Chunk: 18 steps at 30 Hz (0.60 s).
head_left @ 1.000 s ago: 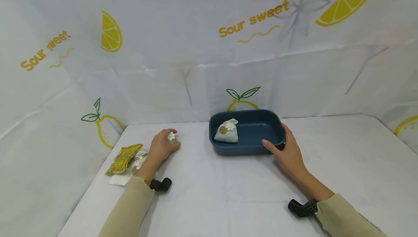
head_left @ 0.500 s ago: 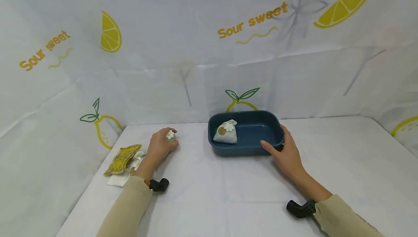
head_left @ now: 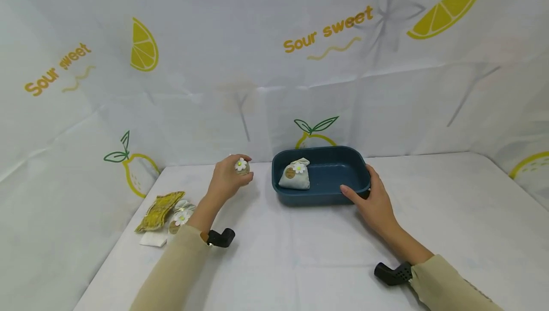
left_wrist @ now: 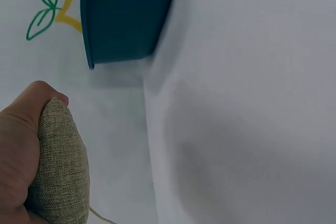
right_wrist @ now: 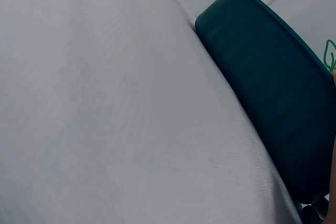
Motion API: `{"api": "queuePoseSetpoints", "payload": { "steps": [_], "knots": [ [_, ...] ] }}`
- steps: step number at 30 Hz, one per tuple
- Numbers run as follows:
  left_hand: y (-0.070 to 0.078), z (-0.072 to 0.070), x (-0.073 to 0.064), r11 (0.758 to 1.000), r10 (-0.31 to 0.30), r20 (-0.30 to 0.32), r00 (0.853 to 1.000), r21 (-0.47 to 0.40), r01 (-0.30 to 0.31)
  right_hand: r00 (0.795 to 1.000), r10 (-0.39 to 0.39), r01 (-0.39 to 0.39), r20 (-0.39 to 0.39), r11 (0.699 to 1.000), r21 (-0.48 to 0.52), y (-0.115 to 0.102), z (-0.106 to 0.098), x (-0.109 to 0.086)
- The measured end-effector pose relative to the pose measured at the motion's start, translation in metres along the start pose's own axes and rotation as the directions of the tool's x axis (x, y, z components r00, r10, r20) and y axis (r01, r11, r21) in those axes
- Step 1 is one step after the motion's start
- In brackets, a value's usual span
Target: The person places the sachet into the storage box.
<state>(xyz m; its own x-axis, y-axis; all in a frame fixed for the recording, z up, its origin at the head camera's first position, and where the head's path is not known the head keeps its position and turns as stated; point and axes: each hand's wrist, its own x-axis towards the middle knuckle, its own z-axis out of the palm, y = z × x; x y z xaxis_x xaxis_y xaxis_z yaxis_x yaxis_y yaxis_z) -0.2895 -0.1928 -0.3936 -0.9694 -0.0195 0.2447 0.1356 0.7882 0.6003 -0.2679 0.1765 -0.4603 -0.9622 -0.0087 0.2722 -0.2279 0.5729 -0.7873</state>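
My left hand grips a small stuffed sachet bag of woven beige-green cloth, with a white flower on it in the head view. It is held up over the table, left of a dark blue rectangular bin. Most of the sachet's back is covered by the palm. My right hand holds the bin's right end, thumb over the front rim and fingers round the side. Inside the bin, at its left, sits a pale grey-green sachet bag with a flower and a round brown label.
On the table's left lie a yellow patterned cloth pouch, another pale sachet bag with a flower partly behind the left forearm, and a flat white packet. A white lemon-print sheet hangs just behind the bin.
My left hand has lifted the beige-green sachet bag up off the table and carried it right, toward the bin. My right hand stays on the bin.
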Motion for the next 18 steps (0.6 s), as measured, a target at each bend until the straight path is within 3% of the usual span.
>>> {"api": "queuePoseSetpoints", "payload": {
  "steps": [7,18],
  "knots": [
    [0.035,0.016,0.009,0.998,0.044,0.015,0.999,-0.056,-0.043,1.0,0.001,-0.001,-0.004,1.0,0.0,0.003,0.001,0.0],
    [0.076,0.045,0.019,0.987,0.122,0.056,0.991,-0.116,-0.114,1.0,0.012,-0.012,0.005,1.0,0.01,0.001,0.0,0.0]
  ]
}}
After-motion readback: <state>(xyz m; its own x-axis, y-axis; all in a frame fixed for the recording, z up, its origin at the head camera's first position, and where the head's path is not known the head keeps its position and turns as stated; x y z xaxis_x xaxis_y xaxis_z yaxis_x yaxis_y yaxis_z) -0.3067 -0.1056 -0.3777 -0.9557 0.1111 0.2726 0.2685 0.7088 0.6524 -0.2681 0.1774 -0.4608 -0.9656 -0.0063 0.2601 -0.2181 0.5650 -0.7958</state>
